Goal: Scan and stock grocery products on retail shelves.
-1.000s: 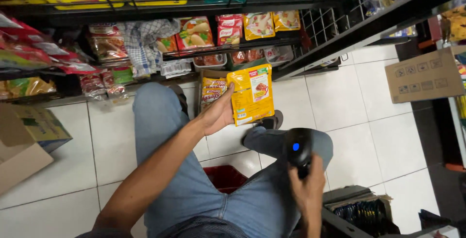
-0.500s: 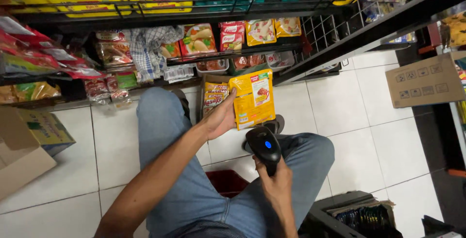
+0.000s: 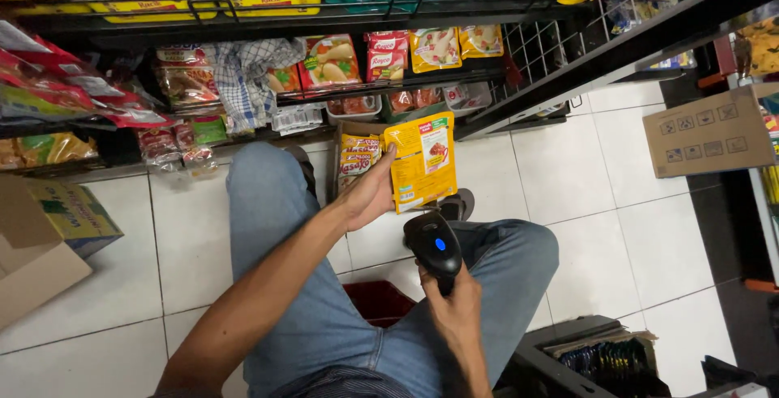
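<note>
My left hand (image 3: 369,195) holds a yellow food packet (image 3: 422,160) upright in front of the low shelf, fingers along its left edge. My right hand (image 3: 454,313) grips a black handheld scanner (image 3: 434,245) with a blue light on its top; the scanner's head sits just below the packet, aimed toward it. Both hands hover over my knees in blue jeans (image 3: 324,309) as I crouch on the white tiled floor (image 3: 600,195).
Black wire shelves (image 3: 341,0) with many food packets fill the top. A small carton of yellow packets (image 3: 357,159) stands behind my left hand. Cardboard boxes sit at left (image 3: 45,232) and right (image 3: 710,134). A red basket (image 3: 377,301) lies between my legs, a dark crate (image 3: 600,357) at lower right.
My right hand has carried the scanner from the right side up and left until it sits just under the yellow packet. The left hand and packet stayed nearly still.
</note>
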